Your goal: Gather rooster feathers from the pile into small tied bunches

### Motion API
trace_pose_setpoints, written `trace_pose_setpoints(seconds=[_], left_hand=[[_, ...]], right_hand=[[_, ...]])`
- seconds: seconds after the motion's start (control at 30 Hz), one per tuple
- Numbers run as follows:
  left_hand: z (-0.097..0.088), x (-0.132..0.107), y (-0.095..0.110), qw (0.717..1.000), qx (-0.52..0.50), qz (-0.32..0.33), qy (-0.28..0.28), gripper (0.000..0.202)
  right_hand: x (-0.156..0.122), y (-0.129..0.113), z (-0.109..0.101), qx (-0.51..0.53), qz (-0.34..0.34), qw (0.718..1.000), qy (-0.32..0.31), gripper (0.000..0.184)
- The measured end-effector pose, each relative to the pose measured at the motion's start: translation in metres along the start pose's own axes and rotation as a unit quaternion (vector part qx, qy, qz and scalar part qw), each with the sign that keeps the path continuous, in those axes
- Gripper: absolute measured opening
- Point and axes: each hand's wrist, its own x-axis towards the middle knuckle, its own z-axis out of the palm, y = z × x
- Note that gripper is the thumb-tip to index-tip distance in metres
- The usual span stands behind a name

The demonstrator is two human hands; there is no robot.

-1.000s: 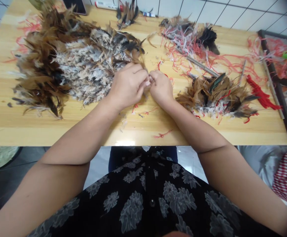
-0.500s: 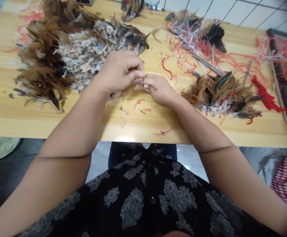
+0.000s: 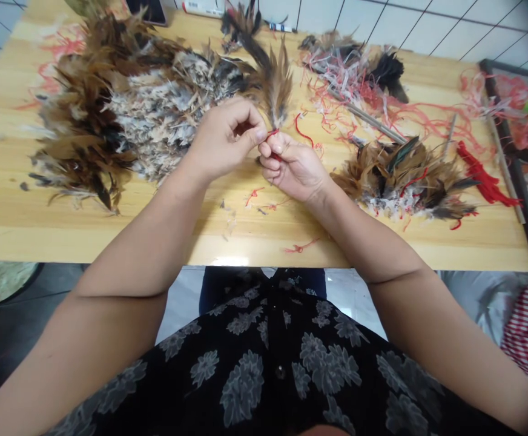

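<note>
My right hand (image 3: 293, 163) is closed on the base of a small feather bunch (image 3: 278, 82), whose brown and black tips point up and away from me. A red string (image 3: 272, 133) crosses the quills at the fingertips. My left hand (image 3: 234, 136) is closed in a pinch beside it, thumb and forefinger at the string's left end. To the left lies a big heap of brown feathers with pale fluffy bases (image 3: 155, 115). On the right rests a pile of tied feather bunches (image 3: 395, 172), with red string among their white ends.
A bundle of red strings (image 3: 484, 172) lies beside a dark-framed tray (image 3: 513, 163) at the right. Pink and white plastic shreds (image 3: 350, 72) surround a thin rod (image 3: 373, 121). A phone (image 3: 148, 11) and markers (image 3: 203, 8) are along the back. Scraps dot the wooden table (image 3: 155, 233).
The feather bunch has swung upright above my right hand; before, it was low between my hands and mostly hidden. My right hand has turned palm up. The view has shifted slightly.
</note>
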Motion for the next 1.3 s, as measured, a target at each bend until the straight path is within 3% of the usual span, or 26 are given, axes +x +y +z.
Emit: trace_pose_setpoints(seconds=[0.1, 0.3, 0.4, 0.53, 0.63, 0.8, 0.9, 1.0, 1.3], left_hand=[[-0.005, 0.004, 0.010, 0.993, -0.079, -0.042, 0.074, 0.056], [0.016, 0.017, -0.002, 0.948, -0.240, 0.064, 0.200, 0.059], [0.031, 0.021, -0.011, 0.922, -0.316, 0.068, 0.212, 0.054], [0.047, 0.027, -0.014, 0.870, -0.410, 0.143, 0.232, 0.055], [0.053, 0.029, -0.010, 0.853, -0.454, 0.105, 0.234, 0.060], [0.050, 0.026, -0.007, 0.852, -0.473, 0.041, 0.221, 0.068], [0.045, 0.024, -0.010, 0.858, -0.479, 0.026, 0.184, 0.065], [0.044, 0.021, -0.017, 0.868, -0.473, 0.031, 0.150, 0.066], [0.035, 0.017, -0.024, 0.919, -0.363, 0.046, 0.144, 0.072]], right_hand=[[0.001, 0.001, -0.001, 0.038, 0.014, 0.999, -0.009, 0.047], [0.004, 0.007, -0.007, 0.141, 0.048, 0.988, -0.042, 0.036], [0.004, 0.007, -0.006, 0.166, 0.065, 0.983, -0.052, 0.034], [0.000, 0.004, -0.002, 0.190, 0.071, 0.978, -0.050, 0.036], [-0.001, 0.002, 0.000, 0.196, 0.075, 0.976, -0.053, 0.038], [-0.002, 0.003, 0.000, 0.194, 0.081, 0.976, -0.050, 0.040], [-0.002, 0.003, 0.001, 0.203, 0.079, 0.975, -0.037, 0.041], [-0.002, 0.003, 0.002, 0.215, 0.079, 0.973, -0.032, 0.041], [-0.004, 0.002, 0.000, 0.224, 0.111, 0.966, -0.070, 0.044]])
